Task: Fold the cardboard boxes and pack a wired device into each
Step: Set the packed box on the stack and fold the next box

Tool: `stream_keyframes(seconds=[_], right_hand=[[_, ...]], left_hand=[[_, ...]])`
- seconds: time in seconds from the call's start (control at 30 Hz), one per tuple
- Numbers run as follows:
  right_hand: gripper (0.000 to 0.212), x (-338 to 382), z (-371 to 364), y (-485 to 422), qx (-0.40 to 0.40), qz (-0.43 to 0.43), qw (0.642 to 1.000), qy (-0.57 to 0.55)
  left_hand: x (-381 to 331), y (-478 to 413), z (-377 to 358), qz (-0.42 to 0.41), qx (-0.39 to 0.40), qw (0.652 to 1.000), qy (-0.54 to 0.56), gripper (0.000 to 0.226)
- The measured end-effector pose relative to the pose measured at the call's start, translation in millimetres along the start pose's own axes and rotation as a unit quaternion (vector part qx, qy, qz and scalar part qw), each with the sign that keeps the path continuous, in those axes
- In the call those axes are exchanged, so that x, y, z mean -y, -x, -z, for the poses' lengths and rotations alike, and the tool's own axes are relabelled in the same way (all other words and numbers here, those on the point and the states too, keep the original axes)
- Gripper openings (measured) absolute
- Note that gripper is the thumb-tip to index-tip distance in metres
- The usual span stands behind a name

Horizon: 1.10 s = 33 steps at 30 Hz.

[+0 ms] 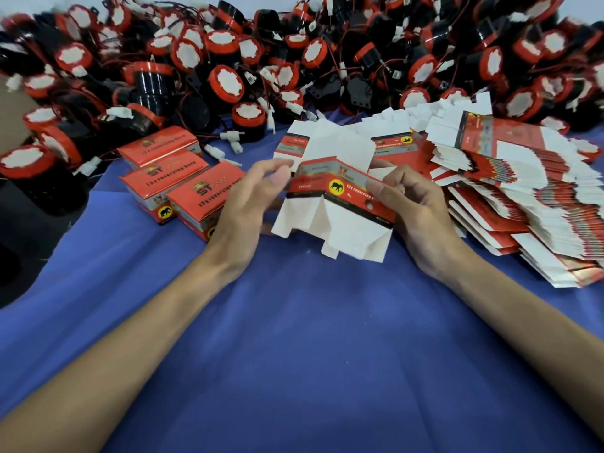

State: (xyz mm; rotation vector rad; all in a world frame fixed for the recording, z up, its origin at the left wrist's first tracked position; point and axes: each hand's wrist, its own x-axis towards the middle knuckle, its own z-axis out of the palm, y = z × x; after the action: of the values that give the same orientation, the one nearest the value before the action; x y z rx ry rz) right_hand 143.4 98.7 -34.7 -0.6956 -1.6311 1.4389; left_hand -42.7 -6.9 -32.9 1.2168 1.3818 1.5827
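Item under work: one partly folded red-and-white cardboard box (338, 204), bearing a yellow disc with a black elephant mark. It is held clear of the blue cloth-covered counter (294, 338), mid-scene, between both hands. White flaps stand open at its near and far ends.

Left hand (248, 204): fingers (277, 174) curled, pinching the box's left end; the contact is somewhat blurred.

Right hand (415, 217): thumb pressed on the printed red face, remaining fingers curled behind the box's right end, gripping it.

Left of the hands: three closed red cardboard boxes (165, 179) rest on the counter, packed close together in a row running near to far.

Right of the hands: a large fanned stack of flat, unfolded red-and-white box blanks (523, 197) lies on the counter.

Far side: a heap of round black devices with red rims, white face labels, thin wires and white plug connectors (228, 76) spans the counter's full width, left to right.
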Motion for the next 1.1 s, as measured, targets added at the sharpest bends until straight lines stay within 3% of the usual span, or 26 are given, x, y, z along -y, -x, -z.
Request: stream_keyframes(seconds=[0.1,0.2,0.23,0.33,0.47,0.63,0.77,0.93,1.1], right_hand=[[0.027,3,-8,8,0.013,0.074,0.995,0.068],[0.089,4,-14,16,0.039,0.107,0.988,0.109],[0.098,4,-16,18,0.050,0.102,0.987,0.114],[0.082,5,-19,19,0.064,0.068,0.990,0.101],[0.050,10,-19,18,0.044,0.036,0.998,0.030],[0.046,13,-24,23,0.067,0.043,0.995,0.058],[0.060,13,-27,25,0.072,0.061,0.989,0.116],[0.036,14,-27,28,0.124,0.037,0.990,0.049],[0.018,13,-30,28,0.104,0.022,0.992,0.069]], left_hand=[[1,3,-5,0.007,0.011,0.999,-0.043,0.064],[3,4,-8,-0.015,0.018,0.999,-0.048,0.073],[2,3,-9,-0.014,0.023,0.999,-0.029,0.069],[1,5,-8,-0.005,0.031,0.998,0.055,0.051],[-1,10,-10,0.000,0.039,0.998,0.046,0.029],[-6,14,-16,-0.023,0.052,0.997,0.059,0.047],[-6,18,-19,-0.023,0.103,0.994,0.021,0.039],[-5,12,-17,-0.026,0.063,0.996,-0.050,0.036],[-5,11,-15,-0.022,0.042,0.997,-0.057,0.040]])
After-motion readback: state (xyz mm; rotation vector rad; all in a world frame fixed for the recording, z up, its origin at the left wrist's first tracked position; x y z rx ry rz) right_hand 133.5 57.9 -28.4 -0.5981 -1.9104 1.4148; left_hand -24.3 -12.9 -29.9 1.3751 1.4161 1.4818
